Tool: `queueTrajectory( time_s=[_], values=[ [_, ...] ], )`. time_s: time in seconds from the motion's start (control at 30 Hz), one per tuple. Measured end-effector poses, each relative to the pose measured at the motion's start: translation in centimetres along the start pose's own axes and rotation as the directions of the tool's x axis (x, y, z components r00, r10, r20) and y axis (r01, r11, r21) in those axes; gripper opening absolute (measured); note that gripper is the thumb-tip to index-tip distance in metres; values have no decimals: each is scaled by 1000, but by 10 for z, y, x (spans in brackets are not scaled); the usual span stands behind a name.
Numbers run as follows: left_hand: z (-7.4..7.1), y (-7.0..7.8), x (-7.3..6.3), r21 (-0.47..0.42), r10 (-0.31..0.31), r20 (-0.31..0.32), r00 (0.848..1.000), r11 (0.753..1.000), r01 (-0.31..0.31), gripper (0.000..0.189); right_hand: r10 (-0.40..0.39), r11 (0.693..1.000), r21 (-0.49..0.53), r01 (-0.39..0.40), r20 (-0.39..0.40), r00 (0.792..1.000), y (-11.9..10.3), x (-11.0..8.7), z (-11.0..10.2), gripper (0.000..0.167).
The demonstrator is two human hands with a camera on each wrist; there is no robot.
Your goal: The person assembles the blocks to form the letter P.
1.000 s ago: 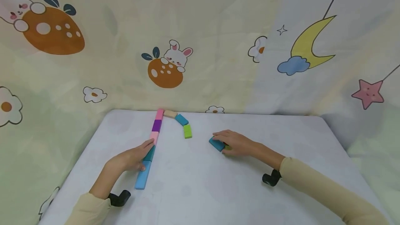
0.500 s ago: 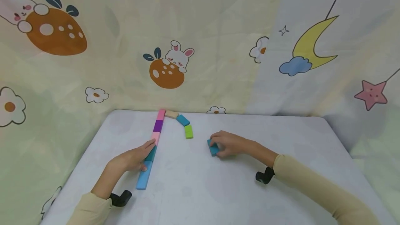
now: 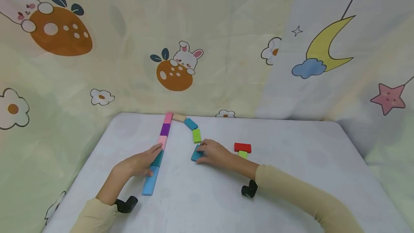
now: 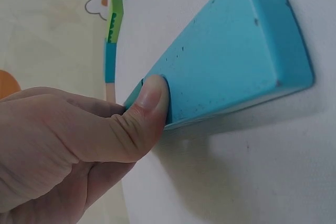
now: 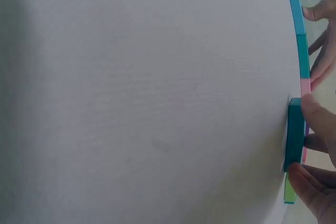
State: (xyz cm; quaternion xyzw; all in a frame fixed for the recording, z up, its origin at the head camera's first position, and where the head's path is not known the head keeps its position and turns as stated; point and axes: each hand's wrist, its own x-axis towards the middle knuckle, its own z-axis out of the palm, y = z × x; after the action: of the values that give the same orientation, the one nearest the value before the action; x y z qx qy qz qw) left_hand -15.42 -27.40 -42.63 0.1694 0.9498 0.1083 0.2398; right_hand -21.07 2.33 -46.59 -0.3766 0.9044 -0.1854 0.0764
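Note:
My right hand [image 3: 215, 155] pinches a blue wooden block [image 3: 195, 155] between thumb and fingers, just below a green block [image 3: 197, 136]. In the right wrist view this block [image 5: 295, 135] stands on the white surface, fingertips at both its ends. My left hand [image 3: 137, 163] lies along a straight row, its fingers stretched toward the light pink block [image 3: 163, 140] beside the teal block [image 3: 157, 159]. The left thumb [image 4: 152, 98] touches the end of the long light-blue block [image 4: 226, 51] at the near end of the row.
Purple [image 3: 165, 129] and bright pink [image 3: 168, 118] blocks continue the row to the back. A plain wood block [image 3: 179, 118] and another blue block [image 3: 191, 123] curve from there to the green one. At right lie a red block [image 3: 242, 147] and a lime-green block [image 3: 243, 154].
My right hand has carried the blue block leftward from the right-hand group to below the green block, uncovering the red and lime-green blocks. My left hand has stayed on the row.

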Motion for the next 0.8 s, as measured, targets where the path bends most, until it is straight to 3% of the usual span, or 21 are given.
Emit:
queueTrajectory(
  time_s=[0.37, 0.5, 0.8],
  values=[
    [-2, -1, 1, 4, 14, -8, 1000, 1000, -14, 94, 34, 997, -66, -35, -17, 999, -4, 0, 0, 48],
    [-1, -1, 0, 6, 16, -8, 1000, 1000, -16, 93, 56, 997, -57, -57, -19, 998, -7, 0, 1, 44],
    [2, -3, 2, 2, 8, -5, 1000, 1000, -8, 94, 67, 986, -146, -75, -59, 996, -10, 3, 4, 34]
  ],
)
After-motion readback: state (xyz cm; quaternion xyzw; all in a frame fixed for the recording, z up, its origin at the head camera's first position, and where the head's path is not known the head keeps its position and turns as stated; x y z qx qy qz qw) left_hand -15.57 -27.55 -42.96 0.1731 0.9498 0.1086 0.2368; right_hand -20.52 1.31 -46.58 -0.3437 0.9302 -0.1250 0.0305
